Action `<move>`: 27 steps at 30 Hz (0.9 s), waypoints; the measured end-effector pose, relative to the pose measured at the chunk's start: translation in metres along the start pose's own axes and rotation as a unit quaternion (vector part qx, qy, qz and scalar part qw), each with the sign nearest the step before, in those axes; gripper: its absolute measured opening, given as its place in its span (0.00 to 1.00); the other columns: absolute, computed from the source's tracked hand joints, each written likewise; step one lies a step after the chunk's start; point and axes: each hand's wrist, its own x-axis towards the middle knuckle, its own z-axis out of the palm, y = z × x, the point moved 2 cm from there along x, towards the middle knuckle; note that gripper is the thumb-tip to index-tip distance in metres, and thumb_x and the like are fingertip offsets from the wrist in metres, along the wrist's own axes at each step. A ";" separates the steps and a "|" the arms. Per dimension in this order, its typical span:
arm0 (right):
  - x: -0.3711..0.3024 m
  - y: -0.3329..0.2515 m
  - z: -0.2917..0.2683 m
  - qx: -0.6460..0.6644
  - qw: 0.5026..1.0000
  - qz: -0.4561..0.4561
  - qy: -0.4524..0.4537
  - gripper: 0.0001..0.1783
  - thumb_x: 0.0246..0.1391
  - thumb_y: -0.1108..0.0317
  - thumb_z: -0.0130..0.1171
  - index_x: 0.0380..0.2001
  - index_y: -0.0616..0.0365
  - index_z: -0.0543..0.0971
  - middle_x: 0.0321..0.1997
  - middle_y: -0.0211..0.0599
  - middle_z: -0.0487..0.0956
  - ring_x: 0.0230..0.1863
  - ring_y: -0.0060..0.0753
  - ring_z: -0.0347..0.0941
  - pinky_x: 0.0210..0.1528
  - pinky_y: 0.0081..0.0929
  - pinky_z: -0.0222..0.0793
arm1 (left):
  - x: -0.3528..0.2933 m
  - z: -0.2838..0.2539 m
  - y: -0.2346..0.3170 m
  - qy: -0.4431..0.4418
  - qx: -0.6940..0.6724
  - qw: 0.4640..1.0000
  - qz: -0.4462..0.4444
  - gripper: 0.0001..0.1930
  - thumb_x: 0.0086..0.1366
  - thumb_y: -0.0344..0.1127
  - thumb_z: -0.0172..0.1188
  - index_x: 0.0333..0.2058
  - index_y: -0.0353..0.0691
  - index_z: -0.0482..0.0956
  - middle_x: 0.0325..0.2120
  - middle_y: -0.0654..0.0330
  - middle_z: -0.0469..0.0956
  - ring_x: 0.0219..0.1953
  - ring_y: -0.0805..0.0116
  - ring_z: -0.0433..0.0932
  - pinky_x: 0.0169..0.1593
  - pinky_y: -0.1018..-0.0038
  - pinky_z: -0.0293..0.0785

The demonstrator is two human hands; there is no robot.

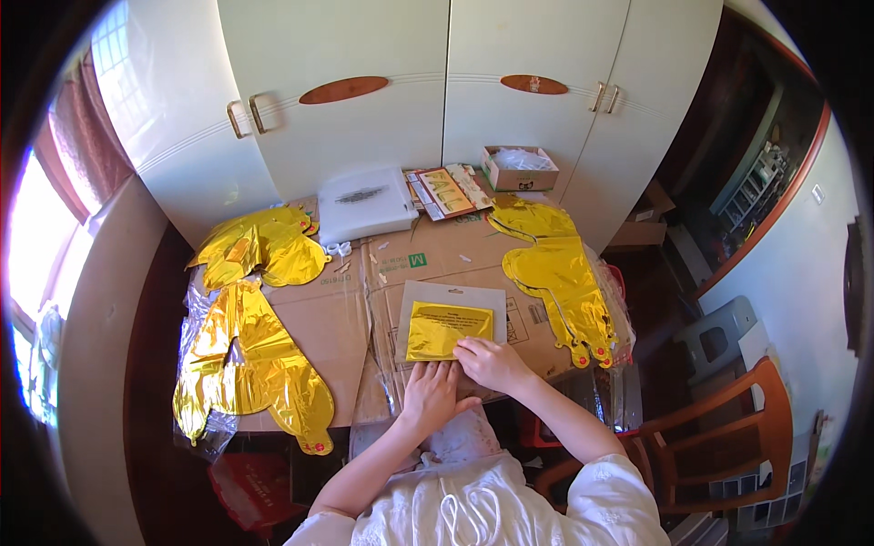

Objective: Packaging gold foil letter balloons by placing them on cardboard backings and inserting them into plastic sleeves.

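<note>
A folded gold foil balloon (448,326) with small dark print lies on a grey flat package (410,296) that has a hanging hole at its far edge. My left hand (431,395) rests at the near edge of the package, fingers laid flat and thumb spread to the right. At the foil's near right corner, my right hand (492,365) has its fingers bent together and touching the foil; what the thumb does is partly hidden. Both hands are close together, almost touching.
Flattened cardboard (309,318) covers the table. Flat gold foil balloons (237,364) lie at left, another gold foil balloon (555,268) at right. Behind stand a white translucent case (364,207), printed cards (446,193) and a small box (523,173). A wooden chair (719,437) is at right.
</note>
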 end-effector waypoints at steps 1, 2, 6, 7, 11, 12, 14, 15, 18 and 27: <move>0.001 -0.001 0.000 0.000 1.000 0.000 0.004 0.08 0.51 0.66 0.57 0.35 0.55 0.76 0.39 0.35 0.79 0.40 0.34 0.80 0.37 0.29 0.79 | 0.002 0.001 0.001 0.024 0.014 1.000 0.006 0.41 0.55 0.66 0.56 0.52 0.32 0.73 0.51 0.50 0.73 0.58 0.55 0.68 0.63 0.57 0.57; 0.001 -0.001 -0.001 0.000 1.000 0.000 0.004 0.09 0.51 0.65 0.58 0.35 0.55 0.76 0.39 0.34 0.79 0.40 0.34 0.79 0.37 0.29 0.79 | 0.004 0.001 0.002 0.048 0.028 0.998 0.012 0.40 0.55 0.66 0.57 0.51 0.32 0.73 0.50 0.50 0.73 0.57 0.57 0.69 0.62 0.57 0.57; 0.000 -0.001 -0.003 0.012 1.000 0.010 0.005 0.12 0.50 0.62 0.59 0.36 0.55 0.77 0.40 0.34 0.79 0.42 0.35 0.79 0.37 0.30 0.79 | 0.004 -0.003 0.005 0.027 0.043 0.998 0.021 0.39 0.53 0.64 0.60 0.50 0.33 0.74 0.50 0.51 0.73 0.57 0.58 0.68 0.62 0.55 0.58; -0.001 -0.001 -0.003 0.016 1.000 0.014 0.006 0.12 0.49 0.61 0.60 0.36 0.55 0.77 0.40 0.34 0.79 0.43 0.35 0.79 0.37 0.31 0.79 | 0.001 -0.005 0.005 0.041 0.043 0.998 0.023 0.37 0.54 0.61 0.61 0.50 0.33 0.74 0.51 0.51 0.72 0.57 0.57 0.68 0.62 0.55 0.58; 0.000 -0.006 -0.007 0.006 1.000 0.012 -0.011 0.15 0.49 0.58 0.61 0.37 0.56 0.77 0.43 0.37 0.79 0.47 0.36 0.77 0.41 0.32 0.78 | -0.033 -0.008 0.004 0.059 0.023 0.998 0.023 0.29 0.56 0.48 0.63 0.51 0.33 0.74 0.54 0.51 0.71 0.58 0.54 0.68 0.61 0.55 0.61; -0.001 -0.007 -0.006 0.001 1.000 0.012 -0.022 0.17 0.49 0.57 0.61 0.39 0.56 0.78 0.44 0.38 0.79 0.48 0.37 0.77 0.42 0.33 0.78 | -0.039 -0.011 0.003 0.055 0.014 0.998 0.020 0.27 0.57 0.45 0.63 0.51 0.33 0.74 0.54 0.51 0.71 0.59 0.53 0.68 0.61 0.55 0.62; -0.006 -0.009 -0.004 -0.016 0.999 0.010 -0.030 0.20 0.50 0.56 0.61 0.42 0.59 0.78 0.47 0.41 0.79 0.51 0.39 0.75 0.46 0.34 0.76 | -0.045 -0.019 -0.004 0.050 -0.014 0.999 0.013 0.26 0.57 0.41 0.62 0.51 0.33 0.73 0.54 0.50 0.71 0.58 0.53 0.69 0.60 0.57 0.64; -0.010 -0.010 -0.003 -0.026 0.999 0.006 -0.026 0.22 0.50 0.56 0.61 0.44 0.60 0.77 0.49 0.42 0.78 0.53 0.40 0.74 0.49 0.34 0.75 | -0.046 -0.020 -0.007 0.047 -0.028 0.998 0.010 0.25 0.57 0.40 0.61 0.52 0.34 0.73 0.54 0.49 0.71 0.58 0.53 0.70 0.60 0.58 0.65; -0.017 -0.014 -0.001 -0.038 0.998 0.009 -0.039 0.27 0.51 0.55 0.60 0.48 0.64 0.76 0.53 0.46 0.76 0.58 0.42 0.70 0.57 0.36 0.70 | -0.015 -0.034 -0.022 0.112 0.034 0.993 0.017 0.24 0.59 0.37 0.59 0.53 0.33 0.72 0.57 0.48 0.70 0.61 0.52 0.67 0.63 0.58 0.63; -0.015 -0.008 -0.002 0.006 0.999 0.031 -0.028 0.20 0.50 0.60 0.62 0.44 0.60 0.79 0.51 0.41 0.78 0.56 0.38 0.72 0.56 0.34 0.70 | 0.011 -0.045 -0.053 0.078 -0.033 0.996 0.007 0.13 0.58 0.36 0.59 0.40 0.37 0.76 0.38 0.53 0.76 0.44 0.55 0.75 0.47 0.62 0.72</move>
